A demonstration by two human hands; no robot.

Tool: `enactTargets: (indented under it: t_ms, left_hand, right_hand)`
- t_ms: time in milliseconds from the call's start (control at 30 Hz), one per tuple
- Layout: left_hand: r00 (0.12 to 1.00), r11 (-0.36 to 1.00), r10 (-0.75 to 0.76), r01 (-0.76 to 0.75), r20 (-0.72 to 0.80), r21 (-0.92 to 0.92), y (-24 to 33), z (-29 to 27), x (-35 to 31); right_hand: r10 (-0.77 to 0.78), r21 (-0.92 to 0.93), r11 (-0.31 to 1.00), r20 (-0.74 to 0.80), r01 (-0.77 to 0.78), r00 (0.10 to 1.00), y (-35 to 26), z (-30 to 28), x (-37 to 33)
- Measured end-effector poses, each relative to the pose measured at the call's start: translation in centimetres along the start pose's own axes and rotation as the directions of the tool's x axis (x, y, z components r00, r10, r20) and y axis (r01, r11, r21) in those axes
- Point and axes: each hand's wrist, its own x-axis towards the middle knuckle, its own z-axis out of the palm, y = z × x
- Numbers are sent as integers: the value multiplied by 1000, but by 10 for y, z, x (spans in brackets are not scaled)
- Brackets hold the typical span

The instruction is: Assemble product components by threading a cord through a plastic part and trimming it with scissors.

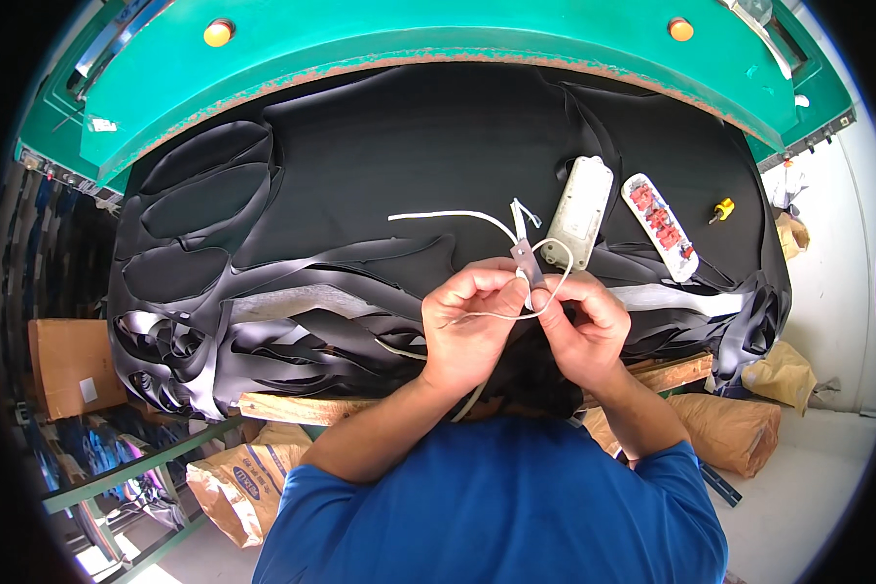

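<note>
My left hand (472,316) and right hand (591,326) meet just below and to the left of the long white casing (582,209). Each grip is a closed pinch, thumb against forefinger, both on the white cable (438,214) where it crosses a flat greyish piece (524,255). That piece might be a blade; my fingers cover too much of it to tell.

The cable's loop passes in front of the casing's lower end, while one tail reaches out to the casing's left. Thin split ends stick up beside its upper left.

To do this well, I'd brace the cable with my left pinch close to the crossing and let my right supply small, even pressure. If that edge is sharp, I should angle it away from my thumbs and bear lightly, so the cores don't get nicked. The loose loop could twist the work, so I'd lay it flat first.

Right of the casing lies the strip with red parts (660,226), well clear of my fingers, all on black sheeting (380,146).
</note>
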Motion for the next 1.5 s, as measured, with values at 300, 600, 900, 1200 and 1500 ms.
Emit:
enactTargets:
  t_ms: [300,600,900,1200,1500]
  left_hand:
    - [995,993,88,-91,39,72,-4,2,-2]
    - [978,958,204,-208,41,198,-9,2,-3]
    - [978,952,204,-208,41,223,-8,2,-2]
    - [986,969,162,-165,28,182,-8,-4,1]
    - [994,998,-52,56,-93,34,8,-8,11]
  right_hand:
    - [-60,-30,998,-47,59,997,2,1,2]
    - [-161,-155,976,-25,156,987,-2,0,7]
    - [-138,-117,984,3,138,990,-3,-2,10]
    - [-164,-122,979,4,164,986,-4,-4,11]
    - [-7,-85,996,1,7,1000,8,-40,-3]
